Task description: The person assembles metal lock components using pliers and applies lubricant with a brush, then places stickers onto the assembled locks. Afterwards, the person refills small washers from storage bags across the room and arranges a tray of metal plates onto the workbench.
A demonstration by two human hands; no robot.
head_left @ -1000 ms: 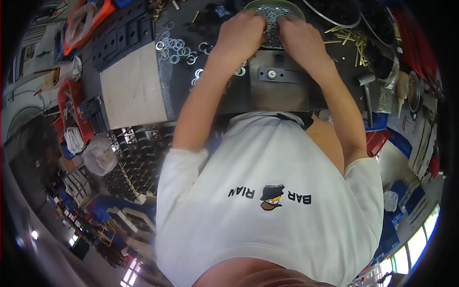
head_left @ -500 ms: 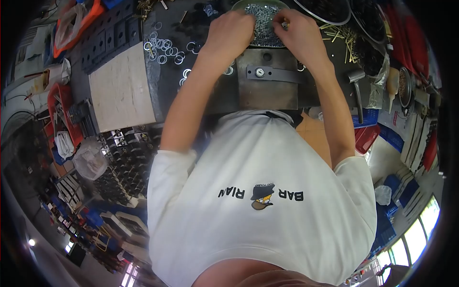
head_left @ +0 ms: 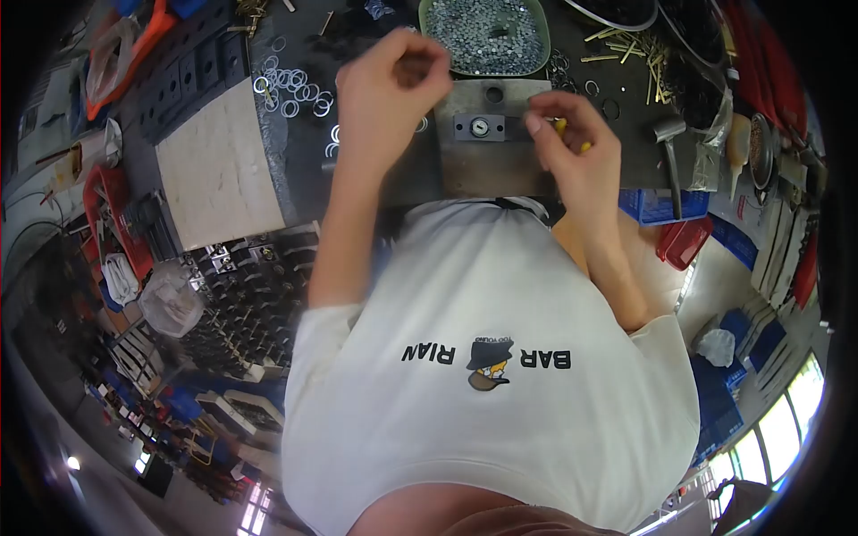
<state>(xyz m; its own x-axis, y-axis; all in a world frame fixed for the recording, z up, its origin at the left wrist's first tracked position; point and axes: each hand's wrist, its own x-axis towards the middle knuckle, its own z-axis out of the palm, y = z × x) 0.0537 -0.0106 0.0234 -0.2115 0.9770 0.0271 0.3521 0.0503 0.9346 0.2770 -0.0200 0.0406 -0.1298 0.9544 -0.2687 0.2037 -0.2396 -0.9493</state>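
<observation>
A steel block [head_left: 490, 170] lies on the bench in front of me. On it rests a dark flat metal strip [head_left: 462, 127] with a round silver lock-like piece [head_left: 480, 128] in its middle. My right hand [head_left: 581, 143] is closed around a small tool with yellow handles [head_left: 560, 127], its fingertips by the strip's right end. My left hand [head_left: 393, 85] is raised left of the block, thumb and fingers pinched together; what they hold, if anything, is hidden. Beyond both hands stands a green tray [head_left: 547, 40] full of small grey metal pieces.
Loose metal rings [head_left: 290, 89] lie to the left, near a pale board [head_left: 219, 170]. A hammer [head_left: 668, 161] lies at the right, over a blue crate [head_left: 648, 207]. Brass-coloured strips [head_left: 657, 67] are scattered at the far right, beside dark round containers [head_left: 617, 9].
Both hands have come back from the green tray. My right hand moved down to the strip's right end, and my left hand drew back to the left of the block.
</observation>
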